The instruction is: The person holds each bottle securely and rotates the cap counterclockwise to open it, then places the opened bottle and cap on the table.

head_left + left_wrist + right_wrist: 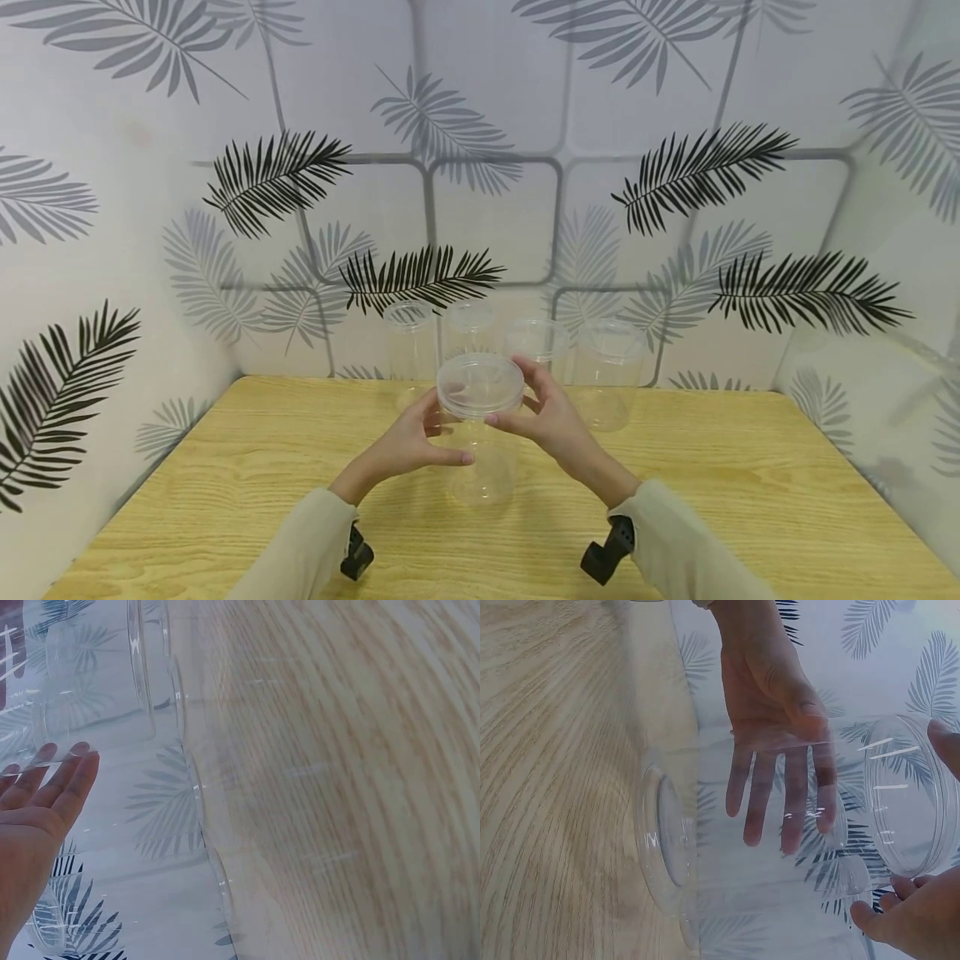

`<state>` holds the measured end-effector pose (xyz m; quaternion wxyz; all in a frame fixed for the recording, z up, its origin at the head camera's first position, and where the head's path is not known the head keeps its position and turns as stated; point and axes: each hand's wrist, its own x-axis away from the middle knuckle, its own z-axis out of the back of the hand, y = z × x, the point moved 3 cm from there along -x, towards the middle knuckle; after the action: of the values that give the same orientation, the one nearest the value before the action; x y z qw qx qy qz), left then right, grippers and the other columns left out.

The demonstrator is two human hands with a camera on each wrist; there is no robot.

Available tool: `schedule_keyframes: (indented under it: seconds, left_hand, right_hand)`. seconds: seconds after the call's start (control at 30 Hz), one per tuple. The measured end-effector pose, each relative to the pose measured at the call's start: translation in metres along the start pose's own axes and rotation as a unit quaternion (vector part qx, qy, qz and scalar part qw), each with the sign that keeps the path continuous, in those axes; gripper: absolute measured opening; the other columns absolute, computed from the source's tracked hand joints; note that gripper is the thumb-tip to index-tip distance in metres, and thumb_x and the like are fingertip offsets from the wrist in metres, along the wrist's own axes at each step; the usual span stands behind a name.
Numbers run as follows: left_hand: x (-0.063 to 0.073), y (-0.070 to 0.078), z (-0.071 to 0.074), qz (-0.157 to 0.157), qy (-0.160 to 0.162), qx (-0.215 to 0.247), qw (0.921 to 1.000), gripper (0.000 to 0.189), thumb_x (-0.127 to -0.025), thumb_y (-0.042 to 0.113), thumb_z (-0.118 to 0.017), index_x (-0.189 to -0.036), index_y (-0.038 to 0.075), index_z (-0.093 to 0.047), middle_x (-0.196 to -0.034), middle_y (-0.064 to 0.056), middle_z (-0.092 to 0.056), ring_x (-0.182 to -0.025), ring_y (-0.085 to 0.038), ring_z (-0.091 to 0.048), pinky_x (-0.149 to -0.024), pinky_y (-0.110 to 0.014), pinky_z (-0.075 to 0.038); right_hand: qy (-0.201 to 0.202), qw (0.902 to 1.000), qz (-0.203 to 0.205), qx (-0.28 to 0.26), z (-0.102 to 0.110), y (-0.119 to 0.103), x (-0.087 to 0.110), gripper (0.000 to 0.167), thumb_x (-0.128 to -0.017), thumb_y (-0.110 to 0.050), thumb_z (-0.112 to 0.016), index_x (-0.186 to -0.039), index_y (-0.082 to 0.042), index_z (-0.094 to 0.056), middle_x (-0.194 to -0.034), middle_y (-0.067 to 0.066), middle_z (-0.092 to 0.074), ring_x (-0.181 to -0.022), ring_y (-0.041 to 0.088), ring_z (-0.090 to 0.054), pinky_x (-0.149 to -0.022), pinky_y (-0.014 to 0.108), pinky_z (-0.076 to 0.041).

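A clear cylindrical jar [482,483] stands upright at the middle of the table, its base close over the wood in the head view. A clear round lid [480,385] sits at its top. My left hand [405,443] holds the jar's side from the left, thumb across the front and fingers behind. Through the clear wall, those fingers look nearly straight in the right wrist view. Around the lid's edge my right hand [557,421] grips from the right, thumb in front and fingers at the back. The left wrist view catches fingertips of my left hand [45,802] against clear plastic.
Several more clear lidded jars stand in a row behind, among them a narrow one [411,350] at left and a wider one [606,375] at right. The wood-grain table [300,467] meets a wall [487,225] patterned with leaves. Dark wrist devices [609,550] show below both sleeves.
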<state>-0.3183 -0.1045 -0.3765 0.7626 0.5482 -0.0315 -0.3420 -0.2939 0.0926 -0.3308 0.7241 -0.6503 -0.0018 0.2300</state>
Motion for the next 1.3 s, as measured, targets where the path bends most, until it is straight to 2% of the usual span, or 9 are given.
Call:
schedule_keyframes:
  seconds: [0.2, 0.33, 0.5, 0.6, 0.7, 0.8, 0.9, 1.07, 1.3]
  left_hand:
    - [0.001, 0.000, 0.000, -0.002, -0.003, 0.004, 1.0000, 0.089, -0.070, 0.019, -0.079, -0.141, 0.024, -0.027, -0.141, -0.006, -0.037, -0.118, -0.031, -0.051, -0.097, -0.050, -0.042]
    - [0.001, 0.001, 0.000, 0.003, -0.005, -0.001, 1.0000, 0.087, -0.069, 0.020, -0.080, -0.140, 0.025, -0.029, -0.137, -0.006, -0.042, -0.116, -0.029, -0.053, -0.097, -0.049, -0.043]
    - [0.002, 0.002, 0.000, 0.005, -0.015, 0.002, 0.9999, 0.087, -0.068, 0.020, -0.081, -0.139, 0.025, -0.031, -0.135, -0.007, -0.045, -0.115, -0.028, -0.054, -0.096, -0.050, -0.043]
    - [0.002, 0.002, -0.001, 0.003, -0.021, 0.001, 0.9998, 0.087, -0.069, 0.020, -0.081, -0.139, 0.023, -0.031, -0.134, -0.008, -0.045, -0.115, -0.028, -0.054, -0.096, -0.049, -0.044]
    - [0.001, 0.002, -0.001, -0.001, -0.023, 0.000, 0.9997, 0.086, -0.070, 0.020, -0.080, -0.140, 0.020, -0.030, -0.134, -0.010, -0.045, -0.115, -0.029, -0.053, -0.095, -0.048, -0.044]
    - [0.001, 0.003, -0.001, -0.003, -0.022, -0.002, 0.9998, 0.086, -0.070, 0.020, -0.080, -0.140, 0.019, -0.030, -0.135, -0.010, -0.045, -0.115, -0.030, -0.053, -0.095, -0.048, -0.044]
    - [0.001, 0.002, -0.001, -0.001, -0.016, 0.000, 0.9999, 0.086, -0.070, 0.020, -0.080, -0.140, 0.020, -0.030, -0.136, -0.009, -0.043, -0.116, -0.030, -0.053, -0.096, -0.050, -0.043]
    - [0.001, 0.001, 0.000, -0.001, -0.003, 0.005, 1.0000, 0.088, -0.069, 0.018, -0.080, -0.140, 0.023, -0.029, -0.138, -0.007, -0.041, -0.117, -0.030, -0.052, -0.097, -0.050, -0.043]
    - [-0.001, 0.000, -0.001, -0.005, 0.004, 0.011, 0.9999, 0.089, -0.069, 0.017, -0.080, -0.141, 0.026, -0.028, -0.138, -0.006, -0.041, -0.118, -0.030, -0.051, -0.097, -0.053, -0.041]
  right_hand:
    - [-0.023, 0.9997, 0.013, 0.001, 0.002, 0.001, -0.003, 0.079, -0.074, -0.012, -0.076, -0.139, -0.010, -0.031, -0.140, 0.010, -0.038, -0.131, 0.026, -0.032, -0.110, 0.051, -0.024]
    - [-0.082, 0.9965, 0.009, -0.014, 0.009, 0.004, -0.007, 0.078, -0.076, -0.014, -0.074, -0.139, -0.012, -0.030, -0.139, 0.009, -0.038, -0.129, 0.027, -0.037, -0.106, 0.048, -0.032]
    - [-0.169, 0.9840, -0.012, -0.054, 0.017, 0.005, -0.014, 0.078, -0.078, -0.016, -0.072, -0.141, -0.012, -0.027, -0.139, 0.013, -0.036, -0.122, 0.026, -0.044, -0.091, 0.037, -0.047]
    - [-0.191, 0.9794, -0.013, -0.064, 0.020, 0.005, -0.016, 0.079, -0.079, -0.017, -0.072, -0.142, -0.011, -0.025, -0.138, 0.016, -0.036, -0.118, 0.022, -0.046, -0.089, 0.033, -0.048]
    - [-0.195, 0.9782, -0.012, -0.071, 0.021, 0.006, -0.015, 0.081, -0.079, -0.017, -0.072, -0.143, -0.010, -0.023, -0.139, 0.016, -0.035, -0.118, 0.020, -0.045, -0.090, 0.033, -0.047]
    - [-0.185, 0.9795, -0.007, -0.079, 0.020, 0.005, -0.013, 0.083, -0.079, -0.016, -0.072, -0.144, -0.009, -0.021, -0.142, 0.014, -0.032, -0.122, 0.023, -0.044, -0.092, 0.034, -0.046]
    - [-0.158, 0.9845, 0.007, -0.075, 0.018, 0.004, -0.010, 0.085, -0.078, -0.016, -0.072, -0.144, -0.008, -0.019, -0.144, 0.012, -0.030, -0.128, 0.029, -0.037, -0.099, 0.041, -0.041]
    - [-0.078, 0.9957, 0.034, -0.035, 0.010, 0.001, -0.003, 0.084, -0.075, -0.016, -0.075, -0.142, -0.013, -0.024, -0.146, 0.007, -0.029, -0.135, 0.030, -0.026, -0.108, 0.054, -0.025]
    - [0.015, 0.9990, 0.020, 0.037, -0.002, 0.003, 0.002, 0.086, -0.072, -0.015, -0.077, -0.142, -0.016, -0.026, -0.144, 0.006, -0.032, -0.136, 0.025, -0.025, -0.110, 0.052, -0.023]
